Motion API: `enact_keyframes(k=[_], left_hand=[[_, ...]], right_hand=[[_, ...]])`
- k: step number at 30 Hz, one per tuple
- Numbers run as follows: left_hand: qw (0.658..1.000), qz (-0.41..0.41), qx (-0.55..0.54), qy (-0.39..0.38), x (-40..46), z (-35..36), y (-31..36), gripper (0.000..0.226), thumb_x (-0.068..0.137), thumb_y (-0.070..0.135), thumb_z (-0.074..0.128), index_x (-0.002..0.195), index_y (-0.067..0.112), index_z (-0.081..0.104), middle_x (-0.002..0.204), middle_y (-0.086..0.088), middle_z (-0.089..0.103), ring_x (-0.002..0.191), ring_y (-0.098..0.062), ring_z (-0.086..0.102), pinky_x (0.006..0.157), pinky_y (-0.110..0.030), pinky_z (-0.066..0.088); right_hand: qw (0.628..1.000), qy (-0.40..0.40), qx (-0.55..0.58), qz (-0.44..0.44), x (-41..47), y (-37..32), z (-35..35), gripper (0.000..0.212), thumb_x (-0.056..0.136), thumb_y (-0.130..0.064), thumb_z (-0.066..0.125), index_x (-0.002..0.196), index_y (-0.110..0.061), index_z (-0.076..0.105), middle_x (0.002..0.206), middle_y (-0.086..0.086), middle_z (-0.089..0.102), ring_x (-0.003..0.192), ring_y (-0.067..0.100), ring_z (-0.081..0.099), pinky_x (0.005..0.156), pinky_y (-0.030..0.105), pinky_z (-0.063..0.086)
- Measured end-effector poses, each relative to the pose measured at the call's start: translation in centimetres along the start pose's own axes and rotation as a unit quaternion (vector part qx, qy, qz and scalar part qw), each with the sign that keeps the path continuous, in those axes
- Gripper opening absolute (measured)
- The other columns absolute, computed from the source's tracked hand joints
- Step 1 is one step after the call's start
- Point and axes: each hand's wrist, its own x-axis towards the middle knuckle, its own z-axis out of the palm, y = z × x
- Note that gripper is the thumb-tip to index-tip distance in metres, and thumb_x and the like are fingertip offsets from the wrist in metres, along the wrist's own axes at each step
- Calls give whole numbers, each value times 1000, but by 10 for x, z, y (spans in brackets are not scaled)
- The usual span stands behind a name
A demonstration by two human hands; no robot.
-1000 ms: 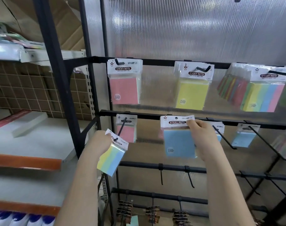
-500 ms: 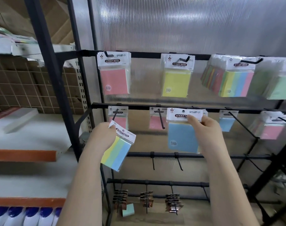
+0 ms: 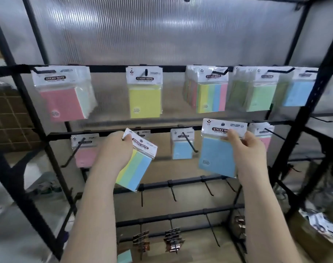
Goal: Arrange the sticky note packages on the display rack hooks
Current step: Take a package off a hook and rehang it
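- A person stands facing a black display rack (image 3: 302, 111) with rows of hooks, many already carrying sticky note packages.
- The step in hand looks like hanging a package: the right hand (image 3: 251, 149) holds a blue sticky note package (image 3: 216, 156) up in front of the middle row, just left of a hook carrying pink packages (image 3: 264, 135).
- The fingers of the right hand are curled, pinching the package's white header card near its right edge, thumb in front. The punched hole in the header sits free, not on any hook.
- The left hand (image 3: 114, 149) holds a striped yellow, green and blue package (image 3: 135, 168), tilted, lower and to the left. Its fingers are curled round the header's top left corner; how tightly is hard to tell.
- On the middle row, a hook with smaller blue packages (image 3: 181, 147) hangs between the two hands, and one with pink packages (image 3: 85, 150) hangs further left.
- The next move likely calls for lining the header hole up with a hook tip and sliding the blue package back along it.
- Bare hooks (image 3: 172, 192) wait on the row below.
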Motion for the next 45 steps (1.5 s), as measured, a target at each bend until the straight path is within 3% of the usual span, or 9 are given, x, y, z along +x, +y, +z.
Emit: enact_keyframes(k=[5, 15, 17, 23, 28, 33, 37, 41, 45], left_hand=[[999, 6, -43, -5, -1, 49, 55, 32, 98, 27, 34, 82, 12, 57, 74, 0, 56, 59, -17, 44, 51, -29, 29], [994, 32, -100, -29, -27, 157, 185, 34, 98, 27, 36, 91, 5, 61, 73, 2, 59, 58, -13, 43, 51, -28, 30], [994, 29, -104, -23, -32, 172, 205, 33, 97, 28, 37, 83, 11, 62, 56, 10, 55, 52, -11, 40, 48, -27, 29], [991, 23, -130, -16, -43, 206, 252, 34, 96, 30, 39, 87, 6, 61, 42, 9, 34, 44, -13, 28, 45, -25, 22], [988, 52, -146, -14, -42, 217, 276, 35, 96, 28, 39, 89, 1, 60, 61, 1, 44, 52, -15, 32, 51, -27, 24], [983, 87, -161, -1, -35, 214, 282, 38, 97, 28, 39, 88, -5, 54, 70, -5, 46, 61, -18, 36, 56, -28, 27], [978, 88, -187, 10, -33, 212, 279, 37, 96, 29, 39, 78, -2, 46, 67, -3, 40, 62, -16, 34, 56, -27, 24], [976, 89, -197, 14, -31, 212, 279, 38, 97, 28, 40, 62, 14, 44, 43, 13, 39, 52, -12, 31, 52, -26, 23], [972, 91, -214, 19, -29, 214, 278, 38, 96, 29, 41, 65, 9, 50, 46, 13, 38, 51, -11, 30, 53, -27, 24]], right_hand=[[999, 29, 4, -30, 51, 9, -50, 35, 91, -31, 58, 92, 4, 58, 73, 3, 56, 67, 16, 47, 63, 29, 37], [992, 71, 38, -96, 168, 5, -152, 23, 91, -29, 60, 76, -12, 61, 64, -10, 58, 47, -6, 47, 42, 12, 38], [990, 76, 48, -106, 191, 0, -168, 22, 90, -32, 59, 81, -12, 64, 68, -10, 63, 50, -6, 51, 45, 14, 42], [988, 74, 70, -120, 254, -13, -196, 37, 90, -35, 60, 89, 2, 62, 80, 4, 67, 67, 11, 57, 60, 24, 46], [990, 61, 64, -109, 282, -16, -200, 45, 88, -34, 60, 93, 11, 60, 86, 20, 68, 69, 16, 53, 64, 28, 43], [993, 55, 63, -86, 293, -14, -197, 25, 85, -32, 61, 77, -9, 65, 58, -12, 61, 51, 3, 50, 49, 15, 39], [995, 56, 51, -71, 300, -8, -190, 30, 86, -33, 61, 63, -14, 54, 58, -10, 57, 49, 5, 45, 49, 18, 36], [996, 40, 57, -50, 312, -4, -177, 27, 88, -29, 60, 63, -19, 53, 65, -9, 60, 49, 1, 46, 48, 16, 36], [996, 48, 52, -45, 327, -2, -161, 41, 87, -24, 61, 57, -19, 34, 55, -7, 35, 48, 7, 27, 40, 15, 22]])
